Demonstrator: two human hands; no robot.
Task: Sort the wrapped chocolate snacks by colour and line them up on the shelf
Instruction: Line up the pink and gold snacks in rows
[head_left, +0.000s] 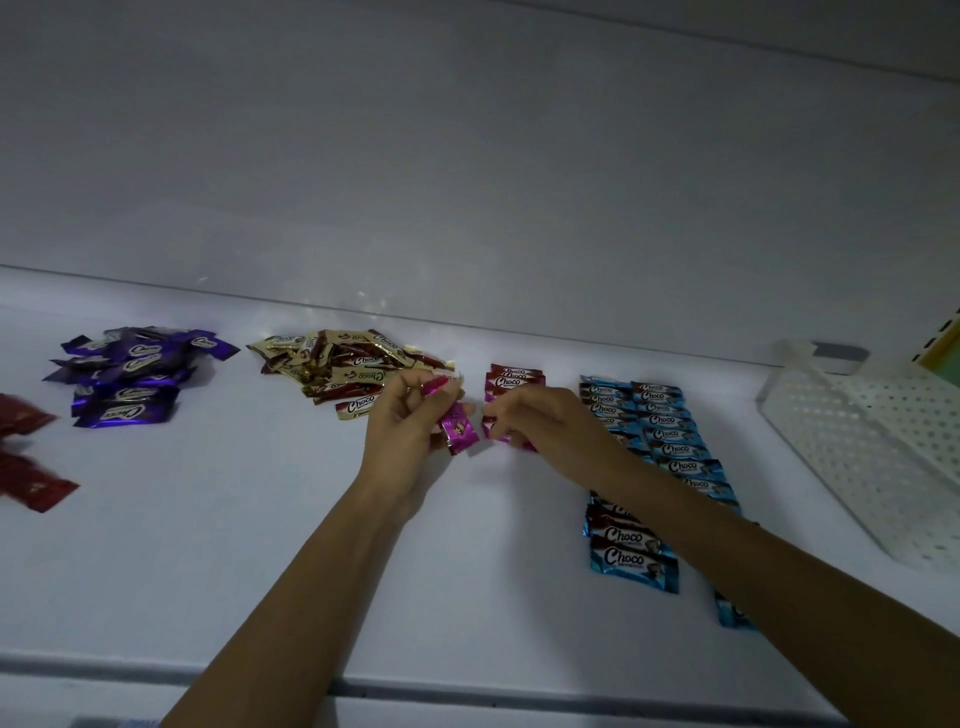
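Note:
My left hand (402, 423) grips a few pink wrapped snacks (458, 430) above the white shelf (291, 545). My right hand (540, 418) pinches another pink snack (489, 427) at the near end of a short pink row (515, 382) that runs toward the back. Two neat rows of blue snacks (660, 439) lie to the right, partly hidden under my right forearm. A loose pile of gold snacks (343, 369) sits behind my left hand. A purple pile (130, 376) lies at the far left, and red snacks (31, 486) at the left edge.
A white perforated plastic basket (857, 441) stands at the right end of the shelf. The shelf's back wall (467, 182) rises behind the piles. The shelf's front edge (156, 670) runs along the bottom of the view.

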